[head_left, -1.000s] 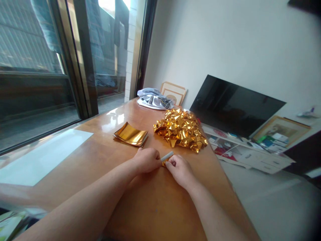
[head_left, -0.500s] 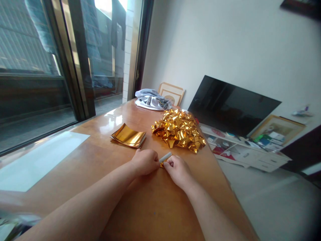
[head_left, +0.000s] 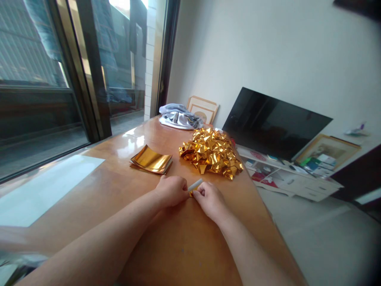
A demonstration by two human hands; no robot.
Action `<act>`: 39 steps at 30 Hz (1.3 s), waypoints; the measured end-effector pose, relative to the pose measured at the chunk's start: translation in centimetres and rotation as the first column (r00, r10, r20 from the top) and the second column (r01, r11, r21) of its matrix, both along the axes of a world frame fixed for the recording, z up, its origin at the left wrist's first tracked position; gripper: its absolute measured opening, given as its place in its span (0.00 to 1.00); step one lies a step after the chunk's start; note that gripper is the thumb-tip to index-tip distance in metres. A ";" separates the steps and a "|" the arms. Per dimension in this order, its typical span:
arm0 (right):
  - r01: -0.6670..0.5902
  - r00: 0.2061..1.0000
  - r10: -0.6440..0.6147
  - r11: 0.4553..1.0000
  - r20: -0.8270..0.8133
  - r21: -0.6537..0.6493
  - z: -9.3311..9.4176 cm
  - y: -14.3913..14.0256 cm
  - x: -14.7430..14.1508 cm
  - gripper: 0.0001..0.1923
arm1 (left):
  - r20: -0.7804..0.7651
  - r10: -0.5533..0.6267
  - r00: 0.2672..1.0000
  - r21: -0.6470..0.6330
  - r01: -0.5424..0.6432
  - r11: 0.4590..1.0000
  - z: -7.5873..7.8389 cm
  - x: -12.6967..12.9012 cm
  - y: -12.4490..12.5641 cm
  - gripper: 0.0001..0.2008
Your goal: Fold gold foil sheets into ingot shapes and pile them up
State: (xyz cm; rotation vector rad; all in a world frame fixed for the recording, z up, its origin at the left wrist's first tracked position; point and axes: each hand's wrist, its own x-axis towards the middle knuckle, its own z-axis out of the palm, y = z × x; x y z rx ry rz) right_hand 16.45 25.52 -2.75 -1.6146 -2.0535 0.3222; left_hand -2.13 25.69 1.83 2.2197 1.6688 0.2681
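My left hand (head_left: 172,190) and my right hand (head_left: 210,200) meet on the wooden table (head_left: 119,190), fingers pinched together on a small folded piece of gold paper (head_left: 195,186) whose pale underside shows between them. Most of the piece is hidden by my fingers. A little beyond the hands lies a heap of folded gold paper shapes (head_left: 211,152). To the left of the heap rests a flat stack of gold paper sheets (head_left: 151,159), slightly curled.
A grey cloth bundle (head_left: 177,116) and a framed picture (head_left: 203,108) sit at the table's far end. A white sheet (head_left: 44,188) lies at the left by the glass sliding door. Off the table's right edge, a dark TV screen (head_left: 274,125) leans above a low cluttered shelf (head_left: 297,180).
Both hands stay together on the small gold piece with only slight finger shifts. The camera has drifted a little, so the scene sits slightly higher and to the left.
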 end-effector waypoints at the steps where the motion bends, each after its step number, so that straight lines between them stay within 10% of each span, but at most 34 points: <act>1: -0.001 1.000 0.001 1.000 0.000 0.002 0.0 0.0 0.0 0.10 | 0.000 0.000 1.000 -0.003 0.000 1.000 0.0 0.0 0.0 0.14; 39: 0.060 0.998 -0.057 0.992 0.037 -0.110 0.9 -0.7 3.0 0.06 | 0.069 -0.089 0.994 -0.046 0.092 0.995 -0.5 -0.2 0.4 0.11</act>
